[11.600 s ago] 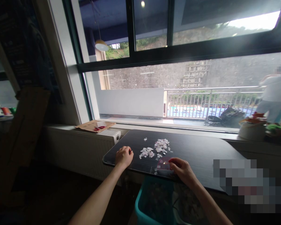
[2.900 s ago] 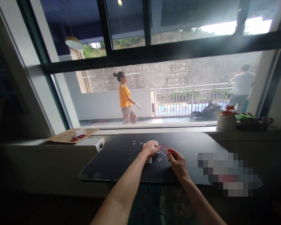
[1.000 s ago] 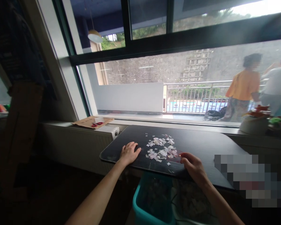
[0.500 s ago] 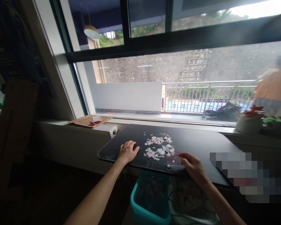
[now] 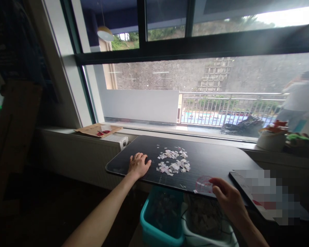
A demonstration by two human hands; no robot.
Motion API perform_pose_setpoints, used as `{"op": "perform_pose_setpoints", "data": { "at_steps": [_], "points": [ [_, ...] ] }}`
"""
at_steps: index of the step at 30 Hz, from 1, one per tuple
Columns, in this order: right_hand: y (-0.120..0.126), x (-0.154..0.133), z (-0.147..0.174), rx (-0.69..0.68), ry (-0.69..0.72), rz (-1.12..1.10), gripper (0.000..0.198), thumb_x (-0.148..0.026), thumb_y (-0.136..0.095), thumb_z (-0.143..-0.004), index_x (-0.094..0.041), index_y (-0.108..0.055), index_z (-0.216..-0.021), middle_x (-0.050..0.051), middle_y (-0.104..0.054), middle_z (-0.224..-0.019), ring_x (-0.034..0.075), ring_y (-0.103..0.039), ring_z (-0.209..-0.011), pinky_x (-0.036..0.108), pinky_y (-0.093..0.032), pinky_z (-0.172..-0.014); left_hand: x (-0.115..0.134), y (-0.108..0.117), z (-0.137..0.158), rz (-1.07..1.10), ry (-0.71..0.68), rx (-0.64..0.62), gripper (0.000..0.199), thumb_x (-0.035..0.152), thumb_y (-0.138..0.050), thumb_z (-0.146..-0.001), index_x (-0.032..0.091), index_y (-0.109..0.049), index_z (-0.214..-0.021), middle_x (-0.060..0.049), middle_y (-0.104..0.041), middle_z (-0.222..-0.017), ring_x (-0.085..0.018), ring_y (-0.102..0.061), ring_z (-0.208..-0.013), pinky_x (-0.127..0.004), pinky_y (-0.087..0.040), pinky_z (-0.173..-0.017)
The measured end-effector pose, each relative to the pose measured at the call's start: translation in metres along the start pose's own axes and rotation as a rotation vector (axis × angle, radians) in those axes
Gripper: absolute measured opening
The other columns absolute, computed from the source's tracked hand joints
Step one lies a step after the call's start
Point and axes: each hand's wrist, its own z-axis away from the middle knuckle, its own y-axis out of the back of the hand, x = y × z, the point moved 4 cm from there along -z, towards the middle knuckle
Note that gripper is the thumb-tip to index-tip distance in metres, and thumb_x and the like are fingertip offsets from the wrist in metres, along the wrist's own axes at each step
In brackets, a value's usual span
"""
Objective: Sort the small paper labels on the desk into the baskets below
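Observation:
On the dark tabletop (image 5: 216, 154), scraps of cut paper (image 5: 173, 166) lie in two loose rows. Palm down at their left, my left hand (image 5: 139, 164) rests on the table with its fingers spread, holding nothing. My right hand (image 5: 228, 192) is over the front edge, right of the scraps. Between its thumb and fingers is the edge of a see-through piece with pink-red lines (image 5: 203, 184); its exact kind I cannot make out. One small paper scrap (image 5: 195, 191) lies by the front edge beside this piece.
Below the table's front edge stand a turquoise bin (image 5: 145, 219) and a pale bin (image 5: 186, 228), both with scraps inside. A blurred-out flat object (image 5: 267, 195) lies at the right. Red-handled scissors (image 5: 103, 132) rest on brown paper by the window. Outside stands a person (image 5: 301, 96).
My right hand has moved right and toward me, with the see-through piece following it away from the scraps. The left hand stays where it was on the table.

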Motion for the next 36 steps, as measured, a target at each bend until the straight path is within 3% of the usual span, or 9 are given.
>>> {"op": "perform_pose_setpoints", "data": {
  "at_steps": [4, 13, 16, 19, 23, 26, 32, 36],
  "points": [
    [0.001, -0.005, 0.004, 0.052, 0.036, 0.072, 0.03, -0.037, -0.048, -0.073, -0.022, -0.068, -0.09, 0.003, -0.072, -0.078, 0.02, -0.065, -0.068, 0.027, -0.048, -0.064, 0.004, 0.007, 0.004, -0.052, -0.02, 0.15, 0.031, 0.035, -0.046, -0.083, 0.021, -0.057, -0.108, -0.012, -0.054, -0.124, -0.029, -0.037, -0.124, -0.051, -0.019, -0.105],
    [0.013, -0.004, 0.02, 0.146, 0.071, 0.089, 0.028, -0.037, -0.049, -0.072, -0.022, -0.069, -0.085, 0.004, -0.072, -0.075, 0.021, -0.065, -0.067, 0.026, -0.048, -0.058, 0.003, 0.008, 0.006, 0.006, 0.016, 0.12, 0.031, 0.034, -0.045, -0.083, 0.021, -0.055, -0.109, -0.011, -0.056, -0.119, -0.028, -0.045, -0.116, -0.049, -0.022, -0.104],
    [0.011, -0.01, 0.015, 0.116, 0.09, 0.078, 0.028, -0.036, -0.05, -0.072, -0.022, -0.069, -0.088, 0.004, -0.072, -0.078, 0.021, -0.065, -0.069, 0.027, -0.049, -0.06, 0.004, 0.009, 0.006, 0.016, 0.023, 0.12, 0.03, 0.034, -0.046, -0.082, 0.022, -0.056, -0.108, -0.01, -0.057, -0.117, -0.028, -0.045, -0.114, -0.048, -0.022, -0.103],
    [-0.009, -0.018, -0.007, 0.061, 0.131, 0.029, 0.03, -0.035, -0.05, -0.074, -0.02, -0.07, -0.091, 0.004, -0.072, -0.077, 0.02, -0.065, -0.068, 0.027, -0.049, -0.064, 0.004, 0.011, 0.007, 0.018, 0.035, 0.132, 0.029, 0.033, -0.046, -0.082, 0.022, -0.056, -0.107, -0.01, -0.058, -0.114, -0.028, -0.046, -0.113, -0.047, -0.023, -0.103],
    [-0.053, -0.024, -0.042, -0.033, 0.127, -0.128, 0.036, -0.036, -0.051, -0.073, -0.017, -0.07, -0.097, 0.004, -0.07, -0.073, 0.018, -0.063, -0.065, 0.028, -0.049, -0.063, 0.002, 0.011, 0.007, 0.017, 0.044, 0.156, 0.028, 0.032, -0.045, -0.083, 0.021, -0.057, -0.106, -0.01, -0.059, -0.111, -0.028, -0.048, -0.111, -0.046, -0.025, -0.101],
    [-0.074, -0.026, -0.052, -0.109, 0.138, -0.141, 0.04, -0.039, -0.05, -0.076, -0.016, -0.07, -0.102, 0.004, -0.07, -0.073, 0.019, -0.063, -0.066, 0.028, -0.048, -0.064, 0.002, 0.011, 0.007, 0.011, 0.034, 0.173, 0.028, 0.031, -0.045, -0.082, 0.019, -0.057, -0.105, -0.011, -0.06, -0.108, -0.028, -0.049, -0.108, -0.046, -0.027, -0.099],
    [-0.055, -0.026, -0.039, -0.089, 0.142, 0.028, 0.032, -0.032, -0.049, -0.074, -0.02, -0.071, -0.093, 0.003, -0.07, -0.073, 0.018, -0.062, -0.065, 0.028, -0.046, -0.064, 0.002, 0.01, 0.007, -0.005, 0.049, 0.146, 0.026, 0.031, -0.047, -0.082, 0.021, -0.058, -0.102, -0.01, -0.061, -0.105, -0.028, -0.049, -0.106, -0.046, -0.029, -0.098],
    [-0.051, -0.028, -0.038, -0.054, 0.151, 0.04, 0.035, -0.034, -0.047, -0.076, -0.02, -0.07, -0.098, 0.004, -0.072, -0.079, 0.02, -0.063, -0.069, 0.029, -0.047, -0.066, 0.002, 0.01, 0.007, -0.011, 0.055, 0.134, 0.024, 0.032, -0.046, -0.082, 0.021, -0.058, -0.099, -0.01, -0.061, -0.104, -0.028, -0.05, -0.105, -0.046, -0.029, -0.097]
  ]
}}
